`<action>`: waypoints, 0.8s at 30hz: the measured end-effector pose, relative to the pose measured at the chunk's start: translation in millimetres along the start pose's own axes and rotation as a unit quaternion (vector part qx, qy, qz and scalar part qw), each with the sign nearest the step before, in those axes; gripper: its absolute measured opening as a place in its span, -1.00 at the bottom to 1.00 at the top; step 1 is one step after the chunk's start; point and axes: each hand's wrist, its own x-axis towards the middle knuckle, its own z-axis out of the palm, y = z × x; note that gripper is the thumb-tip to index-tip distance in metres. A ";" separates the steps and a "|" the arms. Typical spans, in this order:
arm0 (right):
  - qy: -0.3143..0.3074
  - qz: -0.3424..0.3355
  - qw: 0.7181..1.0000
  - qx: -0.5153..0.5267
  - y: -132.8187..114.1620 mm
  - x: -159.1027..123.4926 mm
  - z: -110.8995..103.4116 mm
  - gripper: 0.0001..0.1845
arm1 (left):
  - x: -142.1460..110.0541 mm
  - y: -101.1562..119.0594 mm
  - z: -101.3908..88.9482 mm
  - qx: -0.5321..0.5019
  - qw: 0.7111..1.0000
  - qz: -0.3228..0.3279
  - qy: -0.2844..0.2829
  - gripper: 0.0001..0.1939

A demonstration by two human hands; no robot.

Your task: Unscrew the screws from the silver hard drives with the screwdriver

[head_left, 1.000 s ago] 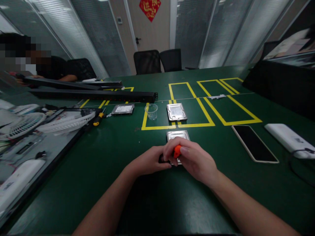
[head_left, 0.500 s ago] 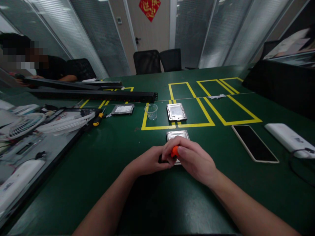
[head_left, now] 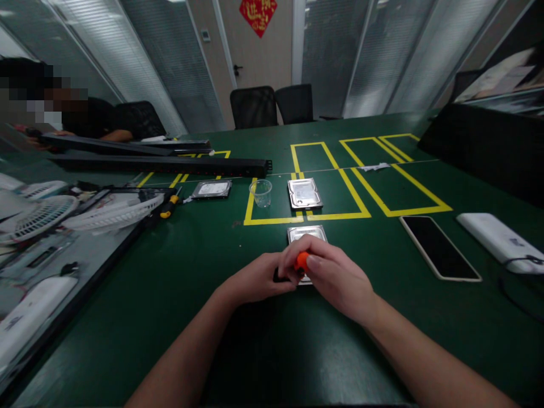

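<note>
A silver hard drive lies on the table in front of me, mostly covered by my hands. My right hand is closed around the handle of an orange screwdriver held over the drive; its shaft and tip are hidden. At the drive's left side, my left hand grips its edge, thumb along the near side and the other fingers partly hidden. Just beyond lies a second hard drive, label side up, on the yellow tape. A clear plastic cup stands to its left.
A third hard drive and a yellow-black screwdriver lie to the left, near a tray of white fan parts. Long black bars lie behind, by a seated person. At right are a phone and a white power bank.
The orange handle has turned slightly within my right hand's fingers. Both hands otherwise keep their places over the hard drive.
</note>
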 end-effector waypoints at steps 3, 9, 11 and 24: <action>0.005 -0.018 1.000 0.014 0.7 -0.8 5.0 -0.89 | -0.8 4.0 -0.4 0.002 1.000 0.000 0.004 -0.79; 0.005 -0.008 1.000 0.019 2.2 -1.6 2.6 -0.76 | 0.0 5.6 -0.8 -0.009 1.000 0.005 -0.003 -0.78; 0.000 0.003 1.000 0.012 1.1 -1.4 0.1 -0.70 | 0.4 3.1 -0.3 0.008 1.000 -0.002 -0.012 -0.79; 0.019 -0.008 1.000 -0.004 4.9 -1.4 0.2 -0.70 | -0.2 4.5 -0.7 0.021 1.000 -0.013 -0.006 -0.84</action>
